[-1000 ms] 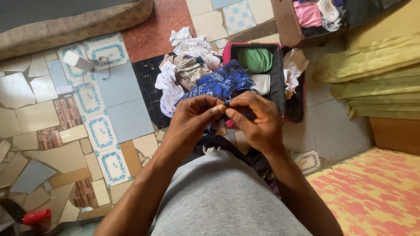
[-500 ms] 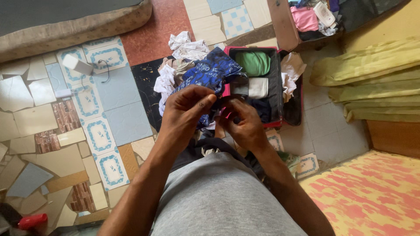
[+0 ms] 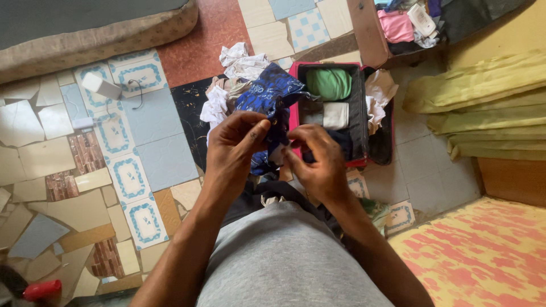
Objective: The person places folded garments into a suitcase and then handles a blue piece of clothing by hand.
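A blue patterned garment (image 3: 267, 94) is hanging in the middle of the scene, bunched between 2 hands above the tiled floor (image 3: 153, 142). The left hand (image 3: 233, 150) is pinching its upper edge with curled fingers, and the right hand (image 3: 318, 159) is closing thumb and fingertips on a lower fold just beside it. Just beyond the cloth, an open red suitcase (image 3: 293, 71) is lying on the floor, holding a green folded piece (image 3: 330, 82) and a white one (image 3: 335, 113). A heap of pale clothes (image 3: 239, 62) is sitting to the left of the suitcase. Yellow-green fabric (image 3: 483, 96) is lying far right.
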